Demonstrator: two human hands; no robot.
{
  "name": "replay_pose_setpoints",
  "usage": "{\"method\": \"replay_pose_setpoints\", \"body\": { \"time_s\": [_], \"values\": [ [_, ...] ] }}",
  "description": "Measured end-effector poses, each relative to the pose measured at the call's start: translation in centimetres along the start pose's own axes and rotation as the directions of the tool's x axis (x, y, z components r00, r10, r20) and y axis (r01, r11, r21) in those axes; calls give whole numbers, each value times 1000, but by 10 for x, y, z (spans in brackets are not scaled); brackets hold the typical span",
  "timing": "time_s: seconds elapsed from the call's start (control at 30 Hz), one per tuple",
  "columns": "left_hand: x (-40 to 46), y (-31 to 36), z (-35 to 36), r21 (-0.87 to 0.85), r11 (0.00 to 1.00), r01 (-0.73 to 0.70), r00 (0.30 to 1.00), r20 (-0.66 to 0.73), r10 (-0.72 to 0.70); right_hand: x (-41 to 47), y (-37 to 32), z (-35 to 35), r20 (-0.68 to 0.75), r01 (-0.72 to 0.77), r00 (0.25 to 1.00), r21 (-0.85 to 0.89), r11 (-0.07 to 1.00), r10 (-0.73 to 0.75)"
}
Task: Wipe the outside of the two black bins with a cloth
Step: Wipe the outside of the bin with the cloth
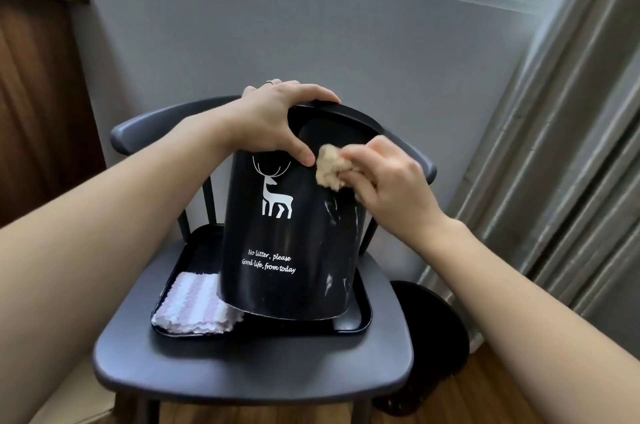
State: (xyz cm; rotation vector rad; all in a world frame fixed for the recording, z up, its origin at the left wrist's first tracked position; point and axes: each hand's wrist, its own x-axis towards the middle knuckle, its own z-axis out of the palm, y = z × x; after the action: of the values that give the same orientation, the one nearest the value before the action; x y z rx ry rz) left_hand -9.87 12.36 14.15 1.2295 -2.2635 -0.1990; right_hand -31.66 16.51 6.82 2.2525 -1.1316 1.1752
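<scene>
Two hands share it: left hand grips the bin rim, right hand pinches the cloth (bunched); best press firmly over the streaks.

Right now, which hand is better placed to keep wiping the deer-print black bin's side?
Right. The right hand already pinches the beige crumpled cloth against the deer-print black plastic bin near its rim. The left hand grips the rim, steadying the tilted bin on the black tray.
</scene>
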Motion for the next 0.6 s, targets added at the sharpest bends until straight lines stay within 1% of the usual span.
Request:
{"method": "replay_pose_setpoints", "body": {
  "time_s": [0.1, 0.2, 0.27, 0.37, 0.43, 0.47, 0.53, 0.6],
  "values": [
    [-1, 0, 0, -9, 1000, 2, 1000, -6, -2, 23, 3, 0, -66, -141, 988, 1, 990, 141],
    [-3, -1, 0, -11, 1000, 4, 1000, -13, -4, 23, 3, 3, -57, -164, 984, 39, 986, 166],
    [-4, -3, -1, -15, 1000, 4, 1000, -19, -4, 10, -2, 5, -44, -128, 990, 65, 990, 131],
    [-6, -6, -1, -18, 1000, 7, 1000, -24, -8, -15, -6, 8, 16, -24, 1000, 78, 997, 23],
    [-7, -7, -2, -30, 999, 14, 1000, -25, -15, -20, -6, 7, 58, 37, 997, 62, 997, -41],
    [-7, -7, -2, -32, 999, 15, 1000, -26, -16, -17, -5, 6, 62, 45, 997, 48, 998, -48],
    [-6, -7, -2, -31, 999, 16, 999, -28, -17, -4, -2, 5, 11, -15, 1000, 37, 999, 14],
    [-5, -6, -1, -33, 999, 15, 1000, -25, -16, 12, 1, 4, -64, -121, 990, 51, 991, 124]
  ]
}}
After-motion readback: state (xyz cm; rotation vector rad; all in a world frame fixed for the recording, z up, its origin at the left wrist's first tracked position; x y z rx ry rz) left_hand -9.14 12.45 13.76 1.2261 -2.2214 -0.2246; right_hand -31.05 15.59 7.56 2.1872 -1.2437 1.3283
